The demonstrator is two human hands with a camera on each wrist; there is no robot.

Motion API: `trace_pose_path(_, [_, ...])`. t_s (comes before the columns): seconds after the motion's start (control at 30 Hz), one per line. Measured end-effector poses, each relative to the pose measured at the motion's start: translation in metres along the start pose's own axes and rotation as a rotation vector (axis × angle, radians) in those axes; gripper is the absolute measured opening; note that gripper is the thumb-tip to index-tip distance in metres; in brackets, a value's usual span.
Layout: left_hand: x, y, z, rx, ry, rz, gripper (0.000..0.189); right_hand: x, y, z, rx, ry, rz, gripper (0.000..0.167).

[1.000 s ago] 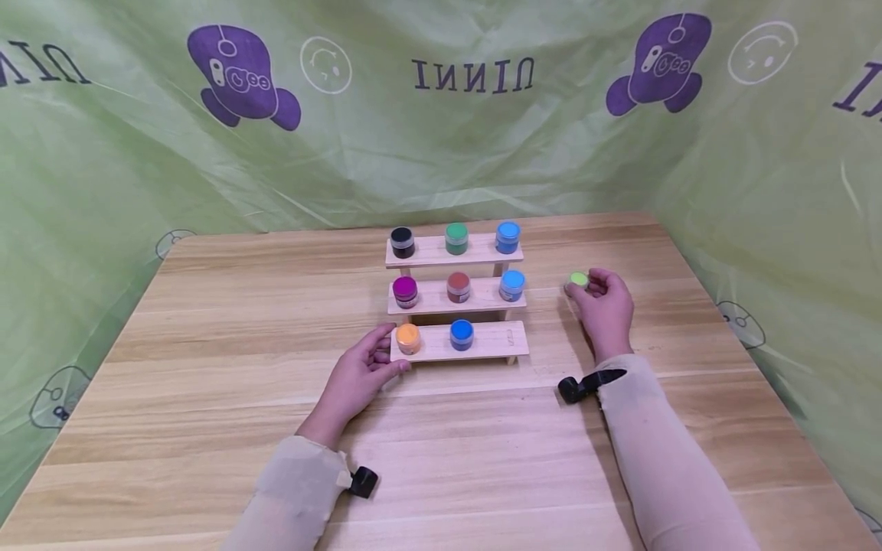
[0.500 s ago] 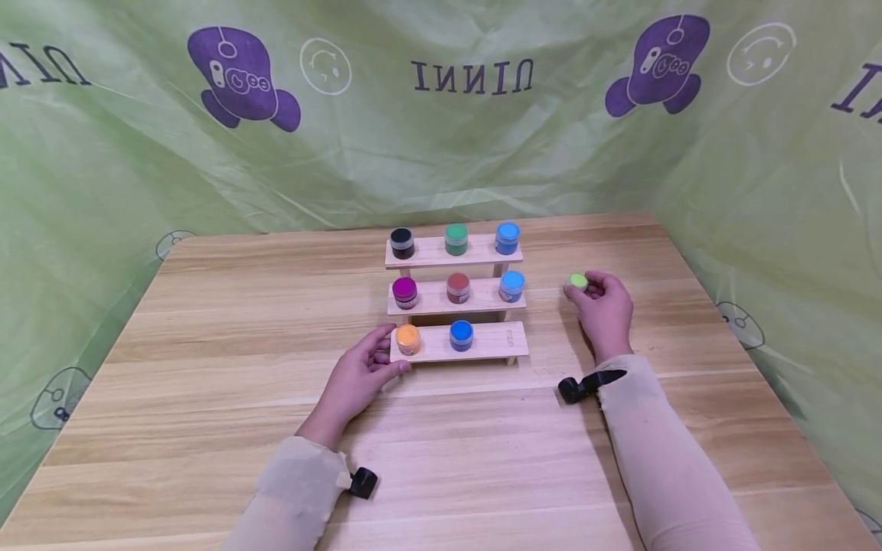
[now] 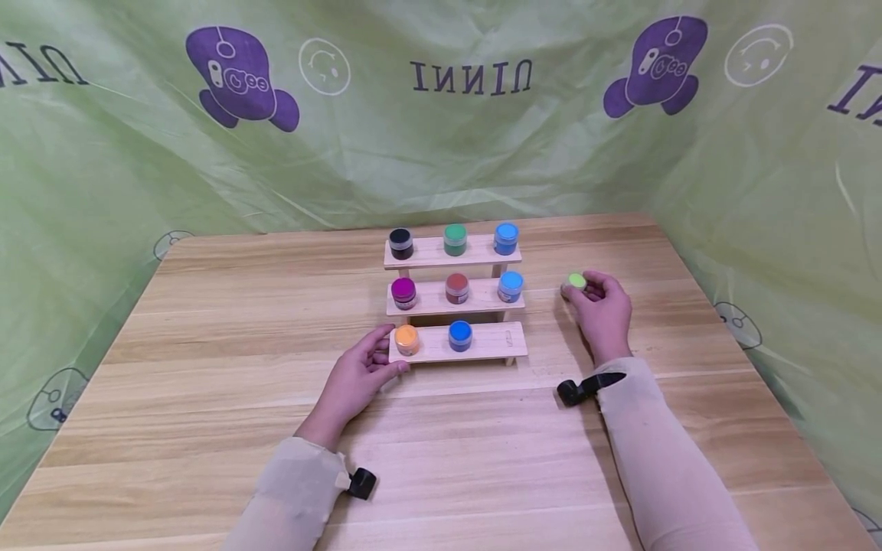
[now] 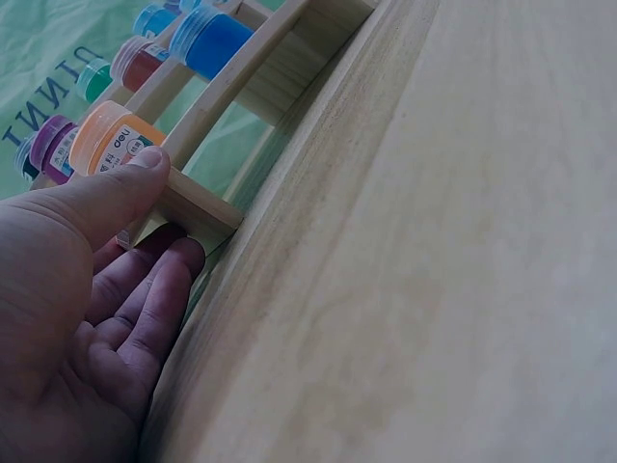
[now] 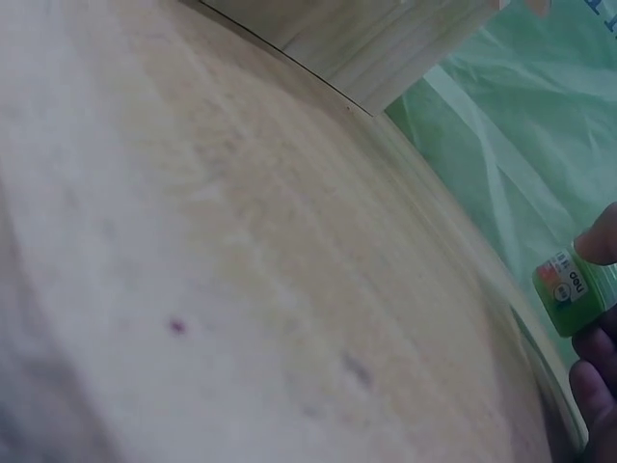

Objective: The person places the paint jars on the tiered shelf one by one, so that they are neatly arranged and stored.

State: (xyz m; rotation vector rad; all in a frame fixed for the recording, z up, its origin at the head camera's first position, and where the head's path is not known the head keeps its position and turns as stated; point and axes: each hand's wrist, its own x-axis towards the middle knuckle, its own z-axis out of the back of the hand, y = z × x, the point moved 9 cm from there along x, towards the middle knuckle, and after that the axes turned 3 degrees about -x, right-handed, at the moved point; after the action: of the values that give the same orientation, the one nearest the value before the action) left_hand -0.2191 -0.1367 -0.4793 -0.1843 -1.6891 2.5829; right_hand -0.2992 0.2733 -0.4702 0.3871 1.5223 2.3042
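Note:
My left hand (image 3: 357, 385) grips the left end of a three-step wooden rack (image 3: 485, 348). In the left wrist view its thumb (image 4: 130, 188) lies against the shelf edge beside an orange paint jar (image 4: 111, 140), and the fingers curl below. Right of the rack, my right hand (image 3: 605, 315) pinches a light green paint jar (image 3: 573, 285) between thumb and fingers. The right wrist view shows this jar (image 5: 571, 289) tilted, label outward. On the bottom step stand the orange jar (image 3: 406, 340) and a dark blue jar (image 3: 460, 336); the step's right end is bare.
On the middle step are purple (image 3: 403, 292), brown-red (image 3: 457, 288) and light blue (image 3: 511, 286) jars. Black (image 3: 401, 243), green (image 3: 455, 239) and blue (image 3: 506, 238) jars stand on the top step. A green printed curtain (image 3: 455, 153) hangs behind the wooden table (image 3: 468, 459).
Almost nothing differs. The head view has shifted very slightly; both hands keep their holds on the rack and the light green jar.

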Motion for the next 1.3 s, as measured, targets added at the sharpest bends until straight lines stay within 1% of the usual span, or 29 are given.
trace_pose_path(0.4, [0.0,-0.001,0.0,-0.001,0.003,-0.005,0.069,-0.003,0.0,0.0,0.03,0.016,0.016,0.054])
trace_pose_path(0.6, [0.0,-0.001,0.0,-0.002,0.002,-0.011,0.069,-0.005,0.0,-0.002,0.048,0.038,0.015,0.055])
trace_pose_path(0.9, [0.0,0.0,0.0,-0.006,0.003,-0.019,0.069,-0.013,0.002,-0.005,0.063,0.076,0.017,0.055])
trace_pose_path(1.3, [0.0,0.0,0.0,-0.01,0.003,-0.018,0.069,-0.025,0.003,-0.008,0.047,0.094,0.036,0.055])
